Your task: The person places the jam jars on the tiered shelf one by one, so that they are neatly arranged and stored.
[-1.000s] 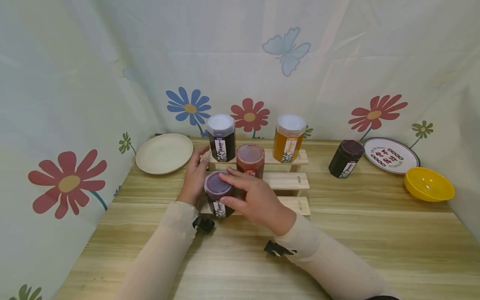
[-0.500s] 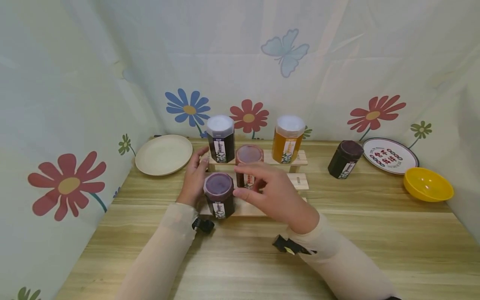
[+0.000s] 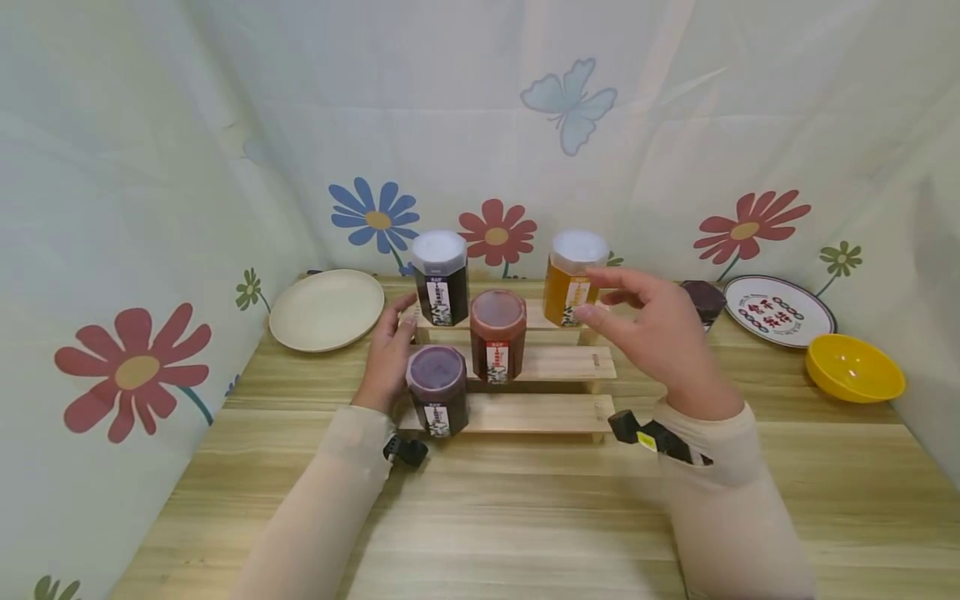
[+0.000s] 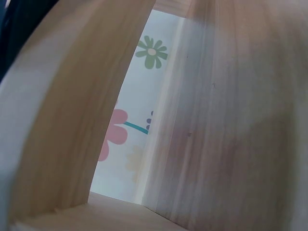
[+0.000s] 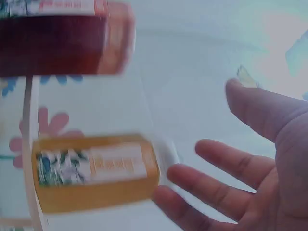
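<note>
A three-step wooden rack [image 3: 558, 412] holds several many-sided jars with printed labels. The dark jar with a purple lid [image 3: 438, 392] is on the lowest step, the red jar [image 3: 498, 337] on the middle one. On the top step are a dark jar with a white lid [image 3: 440, 279] and an amber jar [image 3: 575, 279]. My left hand [image 3: 386, 354] rests at the rack's left end; the left wrist view shows only wooden boards [image 4: 231, 120]. Fingers spread and holding nothing, my right hand [image 3: 648, 329] is beside the amber jar, as the right wrist view [image 5: 240, 187] confirms.
Behind my right hand, another dark jar [image 3: 703, 298] stands on the table, partly covered. A patterned plate [image 3: 780, 310] and a yellow bowl [image 3: 855, 368] are at the right. A cream plate [image 3: 326, 310] lies at the back left. Floral cloth hangs behind and at both sides.
My right hand has left the purple-lidded jar on the lowest step and moved right and back to the amber jar. My left hand has stayed at the rack's left end.
</note>
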The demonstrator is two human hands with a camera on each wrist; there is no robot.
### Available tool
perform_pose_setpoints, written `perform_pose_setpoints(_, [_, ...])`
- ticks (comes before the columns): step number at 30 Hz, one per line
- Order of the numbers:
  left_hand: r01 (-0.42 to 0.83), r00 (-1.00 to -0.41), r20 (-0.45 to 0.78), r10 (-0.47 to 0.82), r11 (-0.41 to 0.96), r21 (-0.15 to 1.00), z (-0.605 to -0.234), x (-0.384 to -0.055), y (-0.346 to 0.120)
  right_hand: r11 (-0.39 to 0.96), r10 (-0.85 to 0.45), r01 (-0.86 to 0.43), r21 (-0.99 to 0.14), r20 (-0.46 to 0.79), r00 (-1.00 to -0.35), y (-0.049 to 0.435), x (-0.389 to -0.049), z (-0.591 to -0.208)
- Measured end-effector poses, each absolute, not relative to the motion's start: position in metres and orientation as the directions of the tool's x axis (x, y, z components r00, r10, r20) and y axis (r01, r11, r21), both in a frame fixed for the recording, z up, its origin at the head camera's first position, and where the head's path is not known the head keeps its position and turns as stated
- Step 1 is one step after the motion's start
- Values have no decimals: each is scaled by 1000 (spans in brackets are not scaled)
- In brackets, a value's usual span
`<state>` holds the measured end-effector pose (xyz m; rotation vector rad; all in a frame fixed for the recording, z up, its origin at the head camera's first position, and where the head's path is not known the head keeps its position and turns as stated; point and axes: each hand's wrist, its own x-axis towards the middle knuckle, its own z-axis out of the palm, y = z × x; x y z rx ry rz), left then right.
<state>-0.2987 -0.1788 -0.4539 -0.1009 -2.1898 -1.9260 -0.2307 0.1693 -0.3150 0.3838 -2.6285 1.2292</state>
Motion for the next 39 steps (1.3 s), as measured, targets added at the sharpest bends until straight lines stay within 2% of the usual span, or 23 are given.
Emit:
perform_pose_setpoints(4, [200,-973,213,-88,141,970,-455,-300,-180,682,-110,-224,-696,205,-973,194,-242,-313])
perform_pose_setpoints(11, [210,-972,222,-81,135,968,-457,-302,-180,720,-9,-106,-685,144,-990,235,-261,-320])
perform_pose_setpoints(20, [194,-974,207,-93,127,973,-455,-299,-179,685,151,78,-725,36,-988,263,-282,-338])
perform_pose_setpoints(30, [190,-976,201,-85,120,974,-455,-300,-178,690,204,128,-712,21,-979,272,-298,-358])
perform_pose_setpoints(39, [193,-976,203,-81,116,974,-455,-299,-179,697,182,122,-706,10,-983,275,-307,-370])
